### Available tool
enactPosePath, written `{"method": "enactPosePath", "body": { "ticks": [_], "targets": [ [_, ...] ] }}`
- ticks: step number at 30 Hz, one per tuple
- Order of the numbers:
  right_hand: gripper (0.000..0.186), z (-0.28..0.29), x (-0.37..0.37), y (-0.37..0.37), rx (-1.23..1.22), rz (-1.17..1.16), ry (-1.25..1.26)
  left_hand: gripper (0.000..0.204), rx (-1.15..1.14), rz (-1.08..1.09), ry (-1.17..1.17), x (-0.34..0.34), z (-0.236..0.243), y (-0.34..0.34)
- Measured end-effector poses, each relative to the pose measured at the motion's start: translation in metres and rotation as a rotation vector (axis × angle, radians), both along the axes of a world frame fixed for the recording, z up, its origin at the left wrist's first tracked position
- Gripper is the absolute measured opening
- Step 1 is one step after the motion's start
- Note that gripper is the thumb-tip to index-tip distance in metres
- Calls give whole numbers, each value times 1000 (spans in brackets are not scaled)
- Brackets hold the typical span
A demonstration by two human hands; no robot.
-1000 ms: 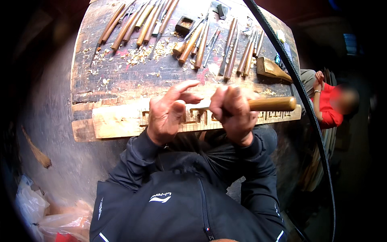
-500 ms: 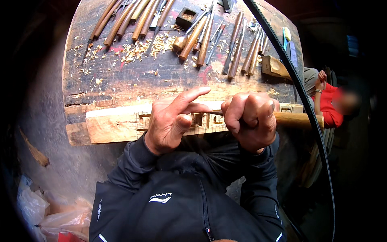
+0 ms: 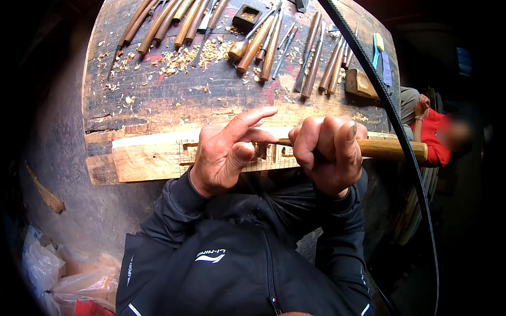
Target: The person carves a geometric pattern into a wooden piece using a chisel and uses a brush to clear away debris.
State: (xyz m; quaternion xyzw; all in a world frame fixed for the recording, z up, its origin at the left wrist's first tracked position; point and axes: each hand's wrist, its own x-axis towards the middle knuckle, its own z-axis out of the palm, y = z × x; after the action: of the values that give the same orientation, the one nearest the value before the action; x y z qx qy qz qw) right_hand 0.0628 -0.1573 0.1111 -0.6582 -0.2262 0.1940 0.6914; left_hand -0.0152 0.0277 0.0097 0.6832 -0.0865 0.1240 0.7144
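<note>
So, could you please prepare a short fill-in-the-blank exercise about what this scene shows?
The tool handle sticks out of the right hand toward the picture's ____ side.
That handle is made of ____.
The other person's top is ____ in colour.
The cable crossing the view is ____ in colour.

Missing words: right; wood; red; black.

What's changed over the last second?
The right hand, gripping the wooden-handled tool, has shifted right along the carved board; the handle now reaches past the board's right end. No visible pickup or release. The left hand stays open over the board.
</note>
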Motion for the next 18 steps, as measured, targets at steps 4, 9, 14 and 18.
{"method": "enactPosePath", "body": {
  "ticks": [4, 9, 14, 18],
  "targets": [
    [62, 7, 1, 6, -45, -20, 37, 88, -22, 9, 4, 0, 0, -2],
    [62, -3, -2, 15, -19, 30, -40, 87, -17, 2, 64, -4, 9, 3],
    [65, -11, -7, 28, -116, 8, -345, 87, -30, 53, 141, -2, 13, 2],
    [61, -5, -9, 17, -18, -79, -190, 90, -57, 136, 126, -5, 8, 2]
  ]
}}
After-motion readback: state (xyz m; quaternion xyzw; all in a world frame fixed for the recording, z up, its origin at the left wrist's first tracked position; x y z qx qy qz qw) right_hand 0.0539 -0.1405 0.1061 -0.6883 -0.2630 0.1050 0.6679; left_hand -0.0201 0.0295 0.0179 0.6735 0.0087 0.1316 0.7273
